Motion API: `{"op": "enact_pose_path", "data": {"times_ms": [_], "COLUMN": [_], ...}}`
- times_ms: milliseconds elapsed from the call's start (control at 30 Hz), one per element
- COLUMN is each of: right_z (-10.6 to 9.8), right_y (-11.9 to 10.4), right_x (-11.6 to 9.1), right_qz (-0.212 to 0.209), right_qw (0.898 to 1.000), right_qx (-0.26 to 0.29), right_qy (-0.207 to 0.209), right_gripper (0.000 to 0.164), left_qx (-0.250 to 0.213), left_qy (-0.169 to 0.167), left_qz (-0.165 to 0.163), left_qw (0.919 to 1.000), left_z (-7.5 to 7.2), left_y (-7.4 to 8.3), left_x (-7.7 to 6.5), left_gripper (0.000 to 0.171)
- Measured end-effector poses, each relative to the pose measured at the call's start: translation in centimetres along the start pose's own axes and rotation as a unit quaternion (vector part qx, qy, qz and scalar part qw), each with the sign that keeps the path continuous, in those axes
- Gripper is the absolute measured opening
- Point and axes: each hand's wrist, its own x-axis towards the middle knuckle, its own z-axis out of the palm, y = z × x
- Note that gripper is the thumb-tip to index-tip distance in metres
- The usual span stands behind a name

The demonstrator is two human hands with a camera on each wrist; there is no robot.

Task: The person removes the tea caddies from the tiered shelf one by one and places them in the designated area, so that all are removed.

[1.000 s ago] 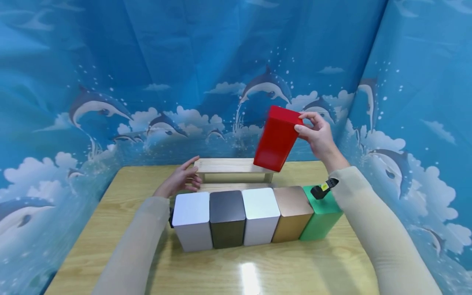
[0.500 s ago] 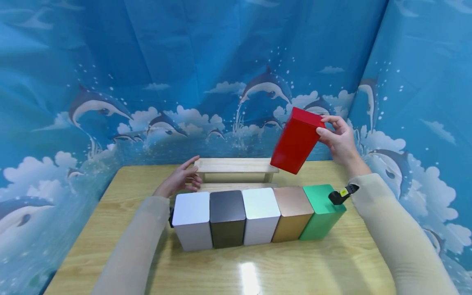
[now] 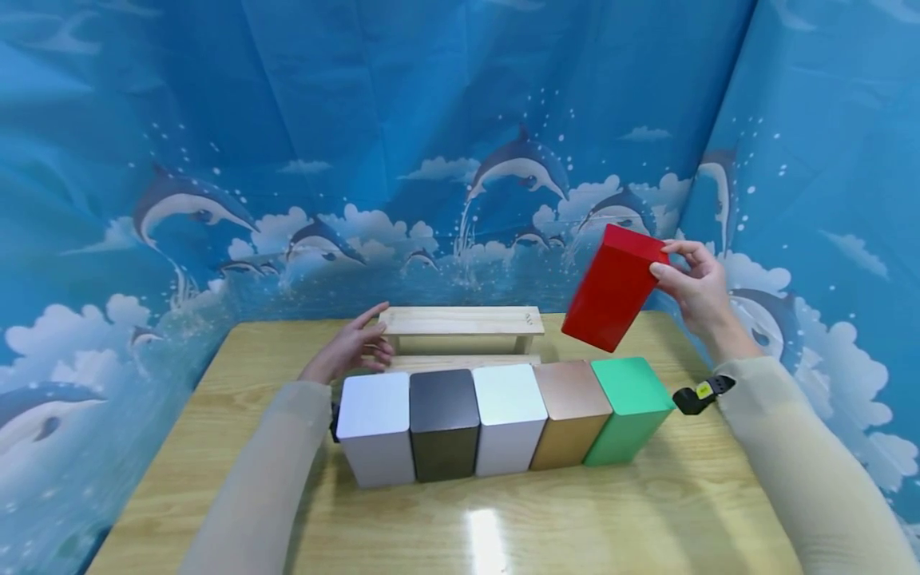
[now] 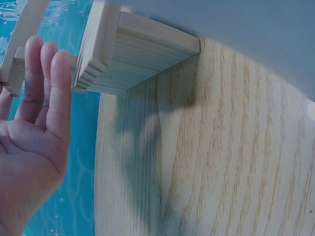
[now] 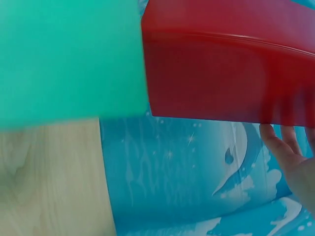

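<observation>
My right hand (image 3: 703,289) pinches the upper right edge of a red rectangular box (image 3: 611,295). The box is tilted and held in the air above the back right of the table. In the right wrist view, fingertips (image 5: 268,132) press against the red box's side. My left hand (image 3: 352,351) is at the left end of a low two-step wooden rack (image 3: 460,321), fingers extended beside it. The left wrist view has the fingers (image 4: 60,93) straight near the end of the rack (image 4: 152,44); whether they touch it I cannot tell.
In front of the rack stands a row of upright boxes: white (image 3: 375,447), black (image 3: 444,447), white (image 3: 509,439), bronze (image 3: 571,431) and green (image 3: 628,431). They stand on a wood-grain table (image 3: 431,527). A blue dolphin-print curtain (image 3: 402,120) hangs behind and at the sides.
My right hand has carried the red box rightward and slightly down, from above the rack's right end to past it. The left hand has stayed in place.
</observation>
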Motion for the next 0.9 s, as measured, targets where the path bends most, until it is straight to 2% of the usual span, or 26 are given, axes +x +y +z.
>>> {"op": "enact_pose_path", "data": {"times_ms": [133, 333, 567, 900], "right_z": [-1.0, -2.4, -4.3, -6.7], "right_y": [0.0, 0.1, 0.6, 1.5], "right_x": [-0.7, -1.8, -3.4, -5.7], "right_qz": [0.006, 0.014, 0.047, 0.049], "right_qw": [1.0, 0.999, 0.994, 0.992], "right_qx": [-0.012, -0.026, -0.088, -0.096], "right_qy": [0.012, 0.032, 0.053, 0.067], "right_gripper": [0.022, 0.025, 0.027, 0.022], "left_qx": [0.001, 0.007, 0.005, 0.007], "left_qy": [-0.011, 0.001, 0.004, 0.006], "left_qz": [-0.003, 0.0, 0.002, 0.002], "left_qw": [0.9999, 1.0, 1.0, 1.0], "left_z": [0.2, 0.1, -0.1, 0.0], "left_y": [0.4, 0.2, -0.1, -0.1], "left_x": [-0.4, -0.1, 0.1, 0.1], "left_gripper": [0.058, 0.057, 0.055, 0.055]}}
